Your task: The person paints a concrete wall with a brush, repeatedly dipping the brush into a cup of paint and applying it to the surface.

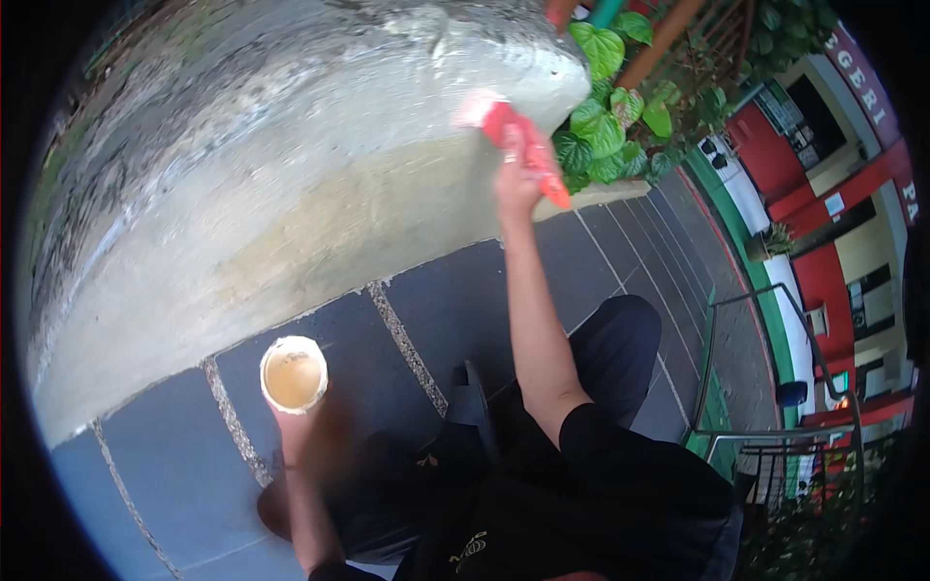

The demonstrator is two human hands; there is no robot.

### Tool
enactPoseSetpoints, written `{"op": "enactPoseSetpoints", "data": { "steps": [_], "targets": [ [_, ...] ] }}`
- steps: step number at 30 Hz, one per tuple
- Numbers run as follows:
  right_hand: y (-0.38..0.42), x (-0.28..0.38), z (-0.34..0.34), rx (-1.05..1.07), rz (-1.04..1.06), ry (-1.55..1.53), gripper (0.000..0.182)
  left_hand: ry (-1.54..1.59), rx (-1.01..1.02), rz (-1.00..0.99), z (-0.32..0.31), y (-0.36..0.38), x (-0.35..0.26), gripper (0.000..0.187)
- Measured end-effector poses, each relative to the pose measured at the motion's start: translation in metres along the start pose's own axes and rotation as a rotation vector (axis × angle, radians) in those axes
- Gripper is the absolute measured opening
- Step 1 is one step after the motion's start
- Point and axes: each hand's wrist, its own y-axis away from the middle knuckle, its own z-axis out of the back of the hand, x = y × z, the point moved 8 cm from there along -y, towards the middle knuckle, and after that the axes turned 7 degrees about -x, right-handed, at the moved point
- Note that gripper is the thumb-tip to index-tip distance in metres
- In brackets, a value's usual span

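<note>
My right hand [519, 179] is closed round the red handle of a paintbrush [505, 124]. The pale bristles touch the low whitish wall [320, 208] near its upper right end, and are blurred. Paler and yellowish areas both show on the wall's face. Lower left, my left hand [293, 426] grips a cup [274, 399] from beneath, mostly hidden behind it. Cream-coloured liquid, seemingly paint, shows inside the cup, and its rim is smeared white.
Grey floor tiles [329, 334] with pebbled strips run along the wall's foot. Green leaves [601, 131] hang over the wall's right end. A metal railing [717, 368] stands at the right, with red and white buildings [823, 252] beyond.
</note>
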Motion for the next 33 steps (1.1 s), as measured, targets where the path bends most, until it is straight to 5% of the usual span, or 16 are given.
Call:
{"op": "enactPoseSetpoints", "data": {
  "steps": [2,5,9,12,14,16,19,20,22,26,29,31,33],
  "targets": [
    [-0.041,-0.060,0.057,-0.220,-0.094,0.160,0.033,0.074,-0.040,-0.099,-0.006,-0.006,-0.040,0.075],
    [-0.057,-0.075,0.086,-0.319,0.072,0.430,0.031,0.106,-0.123,-0.212,0.002,-0.006,-0.034,0.081],
    [0.036,0.012,-0.014,-0.035,0.126,0.291,0.024,0.136,-0.013,-0.185,-0.002,-0.012,-0.043,0.081],
    [0.129,0.094,-0.086,0.205,0.100,-0.027,0.028,0.070,-0.288,-0.318,0.025,-0.005,-0.034,0.086],
    [0.175,0.156,-0.117,0.332,0.317,-0.203,0.036,0.129,-0.345,-0.234,0.044,-0.011,-0.026,0.083],
    [0.194,0.181,-0.134,0.448,0.285,-0.376,0.037,0.139,-0.392,-0.133,0.060,-0.015,-0.021,0.081],
    [0.165,0.160,-0.115,0.413,0.271,-0.316,0.035,0.010,-0.495,-0.119,0.082,-0.018,-0.014,0.079],
    [0.150,0.120,-0.106,0.422,0.064,-0.270,0.030,0.016,-0.489,-0.153,0.082,-0.018,-0.021,0.079],
    [0.095,0.057,-0.064,0.179,0.059,-0.090,0.020,0.010,-0.487,-0.208,0.079,-0.017,-0.040,0.076],
    [0.006,-0.089,0.058,-0.218,-0.047,0.318,0.030,0.025,-0.421,-0.276,0.060,-0.022,-0.076,0.070],
    [0.015,-0.079,0.060,-0.226,0.013,0.267,0.036,0.116,-0.308,-0.287,0.039,-0.029,-0.074,0.073],
    [0.051,-0.027,0.017,-0.053,0.056,0.493,0.033,0.090,-0.228,-0.250,0.025,-0.029,-0.072,0.074],
    [0.109,0.008,-0.021,0.025,0.091,0.269,0.030,0.210,-0.154,-0.219,0.014,-0.028,-0.070,0.068]
  ]
}}
